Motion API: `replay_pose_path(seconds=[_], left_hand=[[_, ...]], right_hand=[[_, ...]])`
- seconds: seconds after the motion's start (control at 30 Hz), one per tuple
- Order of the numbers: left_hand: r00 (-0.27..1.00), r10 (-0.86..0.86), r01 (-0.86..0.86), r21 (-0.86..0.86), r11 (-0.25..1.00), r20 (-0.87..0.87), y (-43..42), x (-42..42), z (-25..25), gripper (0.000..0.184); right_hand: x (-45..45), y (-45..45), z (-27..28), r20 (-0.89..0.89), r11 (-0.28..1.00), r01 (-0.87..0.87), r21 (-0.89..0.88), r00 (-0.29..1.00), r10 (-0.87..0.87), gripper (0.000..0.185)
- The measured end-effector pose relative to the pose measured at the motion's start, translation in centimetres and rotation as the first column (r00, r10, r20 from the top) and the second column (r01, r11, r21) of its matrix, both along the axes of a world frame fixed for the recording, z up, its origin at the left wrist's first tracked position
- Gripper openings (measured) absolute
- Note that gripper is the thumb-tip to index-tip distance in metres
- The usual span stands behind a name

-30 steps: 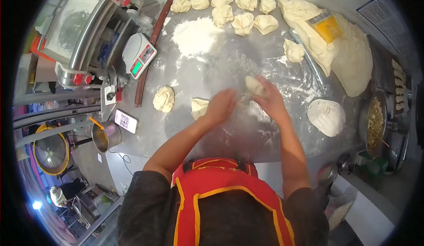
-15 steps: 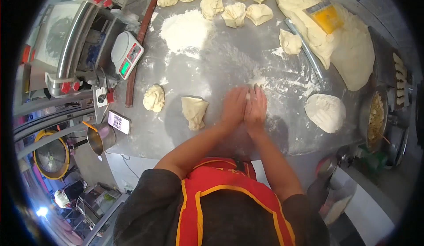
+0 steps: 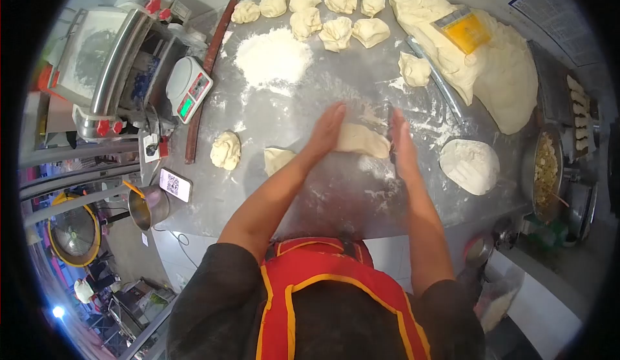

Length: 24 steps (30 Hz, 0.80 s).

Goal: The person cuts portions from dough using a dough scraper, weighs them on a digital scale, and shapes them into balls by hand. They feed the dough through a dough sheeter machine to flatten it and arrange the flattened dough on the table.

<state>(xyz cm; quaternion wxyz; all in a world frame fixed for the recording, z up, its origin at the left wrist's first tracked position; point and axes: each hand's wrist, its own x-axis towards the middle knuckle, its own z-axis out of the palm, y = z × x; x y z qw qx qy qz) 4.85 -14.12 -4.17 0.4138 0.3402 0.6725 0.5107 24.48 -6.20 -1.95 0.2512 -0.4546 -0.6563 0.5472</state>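
A short, rolled length of dough (image 3: 363,141) lies across the floured metal table between my hands. At its left end is my left hand (image 3: 328,129), fingers stretched out and palm turned inward. My right hand (image 3: 403,141) is at the other end, held on edge with its fingers straight. Neither hand grips the dough. Partly behind my left forearm sits a dough piece (image 3: 278,159), and farther left is another lump of dough (image 3: 225,150). To the right of my right hand rests a flour-dusted, rounded dough piece (image 3: 470,166).
Several dough lumps (image 3: 336,33) line the back beside a flour pile (image 3: 272,56). A large dough sheet (image 3: 507,82) with a yellow scraper (image 3: 466,30) lies back right, near a metal rod (image 3: 439,82). Left are a brown rod (image 3: 208,75), scale (image 3: 188,88) and phone (image 3: 175,184).
My hands were together over the dough; now they have moved apart to either end of it. The dough between them shows as an elongated roll.
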Motion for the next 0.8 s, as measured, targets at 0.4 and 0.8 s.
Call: replay_pose_path(seconds=[0.4,0.8], left_hand=[[0.620,-0.468,0.394,-0.267,0.880,-0.630,-4.6,-0.4,8.5,0.039],[0.352,-0.300,0.157,-0.260,0.953,-0.887,-3.9,2.8,-0.5,0.056]], right_hand=[[0.0,-4.1,5.8,0.371,0.873,-0.367,0.323,0.897,0.240,0.037],[-6.1,-4.4,-0.7,0.503,0.701,-0.477,0.531,0.843,0.193,0.052]])
